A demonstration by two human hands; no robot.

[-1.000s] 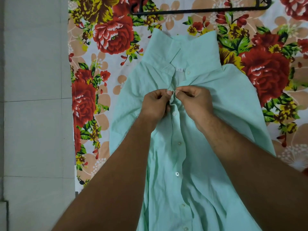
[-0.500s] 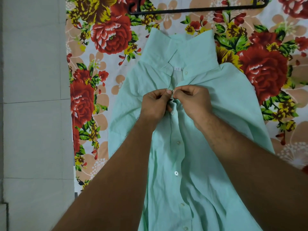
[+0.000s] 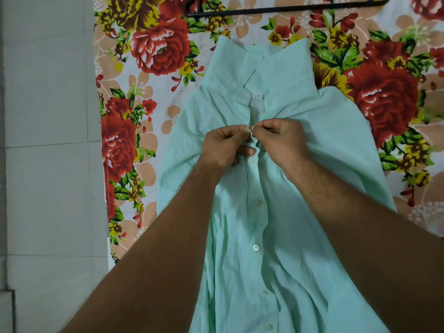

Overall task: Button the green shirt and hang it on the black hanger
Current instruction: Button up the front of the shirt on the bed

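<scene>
On floral sheet [image 3: 149,131], shirt [image 3: 300,248] lies flat, collar far. Left hand [image 3: 224,146] and right hand [image 3: 284,140] pinch placket below collar, fingertips meeting. Hanger [image 3: 283,9] at far edge, apart from collar. Grey tiled floor [image 3: 48,164] left.

No text, brand, number or sign can be read. A small white label [image 3: 256,96] is seen inside the collar [image 3: 276,68] of the green shirt [image 3: 300,260]. Faint dark marks are printed on it, but they are too small and blurred to be made out.
</scene>
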